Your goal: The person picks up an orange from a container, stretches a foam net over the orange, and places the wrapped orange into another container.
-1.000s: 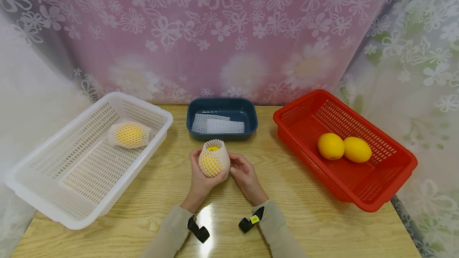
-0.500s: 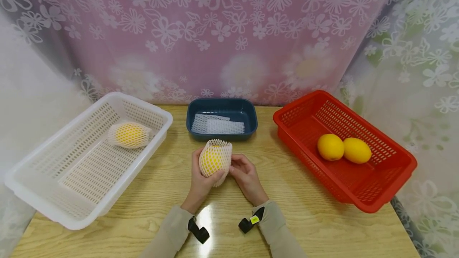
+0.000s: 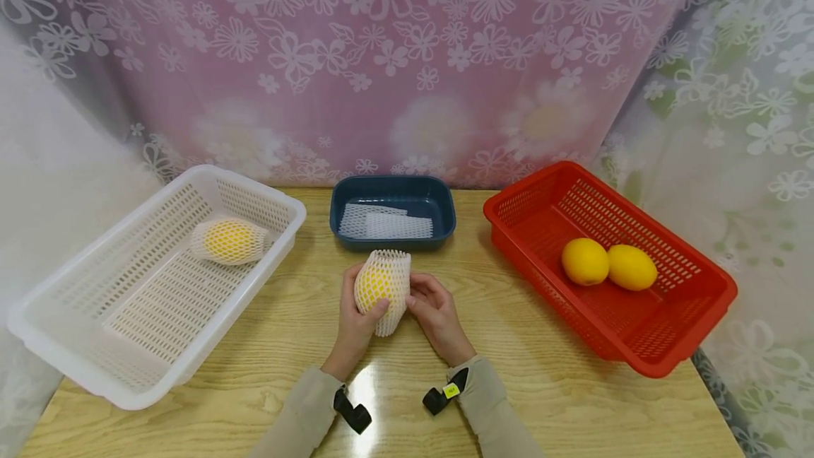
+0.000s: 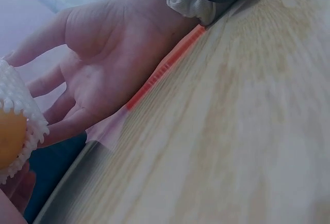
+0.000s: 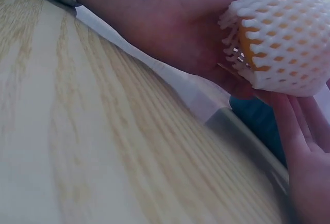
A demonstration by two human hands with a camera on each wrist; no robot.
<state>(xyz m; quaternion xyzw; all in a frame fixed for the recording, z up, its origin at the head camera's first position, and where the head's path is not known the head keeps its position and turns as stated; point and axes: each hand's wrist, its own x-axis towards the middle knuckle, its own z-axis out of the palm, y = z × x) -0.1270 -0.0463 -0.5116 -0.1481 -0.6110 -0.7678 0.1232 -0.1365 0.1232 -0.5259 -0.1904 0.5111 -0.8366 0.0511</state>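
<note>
A yellow fruit in a white foam net (image 3: 383, 290) is upright above the table, gripped by my left hand (image 3: 356, 316), the thumb across its front. The net narrows to a tail below the fruit. My right hand (image 3: 441, 316) is at the net's right side, its fingertips touching the mesh. In the left wrist view, the right hand (image 4: 103, 53) shows its palm, with lightly bent fingers reaching the net (image 4: 20, 100). The right wrist view shows the left hand (image 5: 180, 22) round the netted fruit (image 5: 286, 38), and the right hand (image 5: 309, 167) below it.
A white basket (image 3: 238, 313) at left holds another netted fruit (image 3: 230, 241). The blue tray (image 3: 394, 243) behind the hands contains flat foam nets (image 3: 399, 225). At right, a red basket (image 3: 547, 271) contains two bare yellow fruits (image 3: 585, 261) (image 3: 632, 267).
The netted fruit has turned between my hands; its net's top opening no longer faces the head camera, and more net hangs below. My left thumb has shifted up and left.
</note>
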